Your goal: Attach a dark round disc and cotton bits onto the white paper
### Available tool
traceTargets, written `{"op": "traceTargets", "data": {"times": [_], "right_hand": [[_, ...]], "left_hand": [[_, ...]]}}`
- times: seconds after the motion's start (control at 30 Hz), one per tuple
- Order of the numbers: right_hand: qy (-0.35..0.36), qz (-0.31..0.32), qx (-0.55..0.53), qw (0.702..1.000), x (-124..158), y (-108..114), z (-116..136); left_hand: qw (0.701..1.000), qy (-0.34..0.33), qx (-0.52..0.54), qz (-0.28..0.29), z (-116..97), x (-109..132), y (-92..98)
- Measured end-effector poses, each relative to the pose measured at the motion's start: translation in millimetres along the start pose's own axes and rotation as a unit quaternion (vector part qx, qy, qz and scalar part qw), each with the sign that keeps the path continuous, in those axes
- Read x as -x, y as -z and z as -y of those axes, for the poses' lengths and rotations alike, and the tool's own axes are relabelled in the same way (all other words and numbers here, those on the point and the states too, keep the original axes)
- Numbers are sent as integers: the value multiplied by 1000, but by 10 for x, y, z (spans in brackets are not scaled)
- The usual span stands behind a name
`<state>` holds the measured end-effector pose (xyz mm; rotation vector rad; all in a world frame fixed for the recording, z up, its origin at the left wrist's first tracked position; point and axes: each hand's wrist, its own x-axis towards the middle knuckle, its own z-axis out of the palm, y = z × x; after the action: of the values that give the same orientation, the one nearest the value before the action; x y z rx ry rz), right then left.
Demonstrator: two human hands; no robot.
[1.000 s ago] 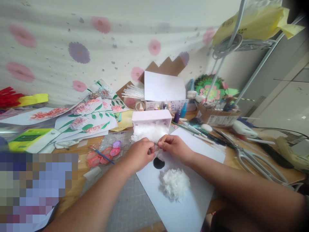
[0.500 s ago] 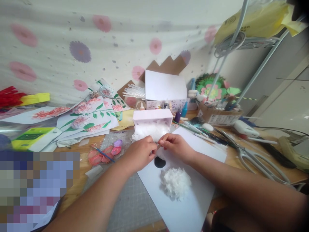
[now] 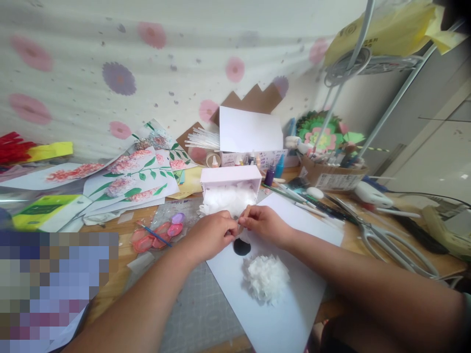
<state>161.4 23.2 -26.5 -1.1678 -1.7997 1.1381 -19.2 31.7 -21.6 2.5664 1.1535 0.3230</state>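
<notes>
A slender tan stick (image 3: 248, 211) is pinched between the hands by the right hand (image 3: 267, 226); the left hand (image 3: 217, 233) is curled beside it (its grip cannot be told). From there, a black disc (image 3: 242, 247) is noted at 6 o'clock, a ruffled white pompom (image 3: 268, 279) at 5, a pale box (image 3: 231, 173) at 12.

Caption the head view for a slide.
Left hand and right hand close together beyond a ruffled white pompom on a white sheet, pale box behind.

A wooden table (image 3: 123, 245) is packed tight, its front covered by a grey mat (image 3: 206, 304), partly overlapped by a white sheet (image 3: 279, 326). At right, scissors (image 3: 395, 245) are laid out near a cardboard box (image 3: 334, 182).
</notes>
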Motion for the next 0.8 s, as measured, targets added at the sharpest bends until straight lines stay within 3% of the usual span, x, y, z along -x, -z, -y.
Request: {"op": "traceTargets", "data": {"times": [0.47, 0.7, 0.8], "right_hand": [[-53, -1, 45, 998, -73, -25, 43], [-75, -29, -73, 994, -74, 17, 17], [-68, -59, -131, 987, -76, 58, -43]], "left_hand": [[997, 42, 13, -56, 23, -35, -102], [983, 117, 10, -143, 155, -29, 50], [983, 122, 11, -138, 175, -12, 68]]}}
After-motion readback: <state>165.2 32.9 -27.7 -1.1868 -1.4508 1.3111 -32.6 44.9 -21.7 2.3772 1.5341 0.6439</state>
